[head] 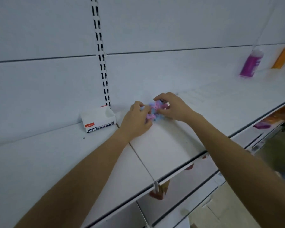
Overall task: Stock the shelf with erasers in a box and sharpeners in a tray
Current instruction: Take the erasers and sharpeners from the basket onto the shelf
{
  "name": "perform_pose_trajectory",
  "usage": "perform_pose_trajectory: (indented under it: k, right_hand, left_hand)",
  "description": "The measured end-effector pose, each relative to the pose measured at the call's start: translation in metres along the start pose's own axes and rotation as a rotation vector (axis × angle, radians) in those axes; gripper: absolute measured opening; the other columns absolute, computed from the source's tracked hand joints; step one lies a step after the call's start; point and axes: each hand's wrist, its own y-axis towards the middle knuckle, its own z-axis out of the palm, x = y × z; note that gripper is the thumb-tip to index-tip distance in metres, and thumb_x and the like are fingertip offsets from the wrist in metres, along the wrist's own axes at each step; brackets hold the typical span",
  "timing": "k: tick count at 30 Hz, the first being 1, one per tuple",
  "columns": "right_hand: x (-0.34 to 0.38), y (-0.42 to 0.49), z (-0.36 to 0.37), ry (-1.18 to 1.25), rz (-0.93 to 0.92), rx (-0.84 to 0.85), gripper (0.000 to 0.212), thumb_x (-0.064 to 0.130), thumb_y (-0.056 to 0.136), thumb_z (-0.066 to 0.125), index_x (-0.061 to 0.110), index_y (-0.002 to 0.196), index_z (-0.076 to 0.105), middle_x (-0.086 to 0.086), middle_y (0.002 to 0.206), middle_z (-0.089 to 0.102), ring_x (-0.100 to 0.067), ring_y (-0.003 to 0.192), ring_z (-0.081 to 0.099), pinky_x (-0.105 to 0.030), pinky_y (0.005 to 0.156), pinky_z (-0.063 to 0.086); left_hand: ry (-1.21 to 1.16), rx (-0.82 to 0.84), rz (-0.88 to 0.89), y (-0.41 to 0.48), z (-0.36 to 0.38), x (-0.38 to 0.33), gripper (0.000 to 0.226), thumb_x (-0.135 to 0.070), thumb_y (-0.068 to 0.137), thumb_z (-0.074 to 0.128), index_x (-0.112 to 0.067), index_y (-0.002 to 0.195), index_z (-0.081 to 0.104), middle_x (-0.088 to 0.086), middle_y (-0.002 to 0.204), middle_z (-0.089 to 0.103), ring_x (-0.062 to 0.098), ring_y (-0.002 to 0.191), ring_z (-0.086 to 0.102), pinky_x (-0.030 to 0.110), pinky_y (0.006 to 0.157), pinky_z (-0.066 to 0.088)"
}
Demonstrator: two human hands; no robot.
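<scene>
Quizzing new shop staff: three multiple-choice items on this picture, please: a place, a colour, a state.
1. Where on the shelf is the white box? A front edge; B back, left of the small items; C far right.
2. The small items are: A green; B pink and blue; C black.
3. The left hand and right hand: A hang idle; B lift the box; C both hold the small items.
Answers: 1 B, beside the slotted upright; 2 B, both colours show; 3 C, fingers curl round them.
</scene>
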Motion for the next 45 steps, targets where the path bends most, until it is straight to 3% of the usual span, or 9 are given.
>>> perform_pose_trajectory:
  k: [4,8,11,14,20,29,34,38,45]
  right_hand:
    - [-0.019,0.010,0.018,-0.020,-0.151,0.077,0.026,0.028,0.087,0.057,0.019,0.111,0.062,-0.001,0.106,0.063,-0.012,0.095,0.049,-0.015,0.080,0.031]
    - [-0.036,0.007,0.031,0.029,-0.232,0.014,0.044,0.043,0.083,0.041,0.020,0.112,0.064,-0.002,0.114,0.063,-0.021,0.108,0.054,-0.029,0.095,0.036]
    - [-0.037,0.008,0.030,0.068,-0.197,-0.067,0.049,0.042,0.084,0.040,0.018,0.121,0.060,-0.005,0.130,0.055,-0.020,0.123,0.045,-0.026,0.104,0.027]
    - [-0.036,0.011,0.037,-0.035,-0.167,-0.018,0.045,0.036,0.095,0.039,0.019,0.137,0.042,-0.005,0.146,0.037,-0.020,0.137,0.028,-0.031,0.114,0.015]
    - [-0.032,0.012,0.044,-0.173,-0.052,0.091,0.050,0.035,0.099,0.024,0.020,0.147,0.015,-0.002,0.155,0.016,-0.019,0.143,0.010,-0.039,0.116,0.009]
    - [-0.032,0.003,0.037,-0.141,0.119,0.102,0.067,0.049,0.095,0.028,0.016,0.147,0.001,-0.017,0.154,0.006,-0.031,0.142,0.009,-0.042,0.115,0.011]
    - [-0.034,0.002,0.033,-0.031,0.045,0.141,0.052,0.043,0.097,0.027,0.030,0.146,0.015,-0.011,0.156,0.005,-0.024,0.143,0.005,-0.037,0.115,0.007]
    - [-0.035,0.002,0.032,0.026,0.014,0.045,0.048,0.037,0.099,0.028,0.029,0.145,0.019,-0.011,0.155,0.007,-0.024,0.143,0.007,-0.035,0.114,0.005]
    - [-0.019,-0.008,0.028,-0.074,-0.174,-0.101,0.065,0.056,0.086,0.018,0.026,0.142,0.031,-0.012,0.153,0.018,-0.027,0.142,0.013,-0.041,0.114,0.005]
  left_hand:
    - [0.129,-0.048,-0.017,0.001,0.001,0.003,0.049,-0.047,0.075,0.041,-0.009,0.094,0.065,0.018,0.097,0.059,0.036,0.084,0.056,0.038,0.065,0.049]
    - [0.167,-0.049,-0.046,-0.001,0.001,0.002,0.055,-0.048,0.081,0.033,-0.013,0.112,0.062,0.017,0.113,0.056,0.035,0.101,0.053,0.043,0.081,0.047]
    - [0.174,0.023,-0.099,0.001,0.002,0.003,0.069,-0.055,0.083,0.018,-0.020,0.136,0.044,0.011,0.143,0.038,0.029,0.129,0.036,0.042,0.105,0.031]
    - [0.140,0.145,-0.128,0.005,0.005,0.006,0.082,-0.062,0.076,0.004,-0.022,0.145,0.025,0.001,0.154,0.021,0.021,0.140,0.020,0.040,0.115,0.017]
    - [0.102,0.189,-0.219,0.011,0.008,0.005,0.056,-0.041,0.099,0.029,-0.020,0.147,0.013,0.000,0.157,0.006,0.016,0.143,0.011,0.034,0.117,0.012]
    - [0.175,0.238,-0.366,0.017,0.008,-0.013,0.072,-0.052,0.094,0.030,-0.015,0.148,0.000,0.005,0.157,-0.008,0.019,0.144,0.000,0.040,0.117,0.010]
    - [0.245,0.294,-0.305,0.013,0.010,-0.020,0.060,-0.043,0.098,0.023,-0.019,0.148,-0.001,0.001,0.156,-0.012,0.015,0.144,-0.005,0.039,0.117,0.001]
    - [0.122,0.158,-0.289,0.009,0.008,-0.022,0.053,-0.036,0.098,0.016,-0.021,0.148,0.004,-0.001,0.157,-0.005,0.014,0.144,0.000,0.037,0.115,-0.001]
    - [0.309,-0.035,-0.215,0.013,-0.030,-0.012,0.062,-0.035,0.088,0.014,-0.013,0.144,0.027,0.005,0.154,0.021,0.022,0.141,0.023,0.041,0.112,0.017]
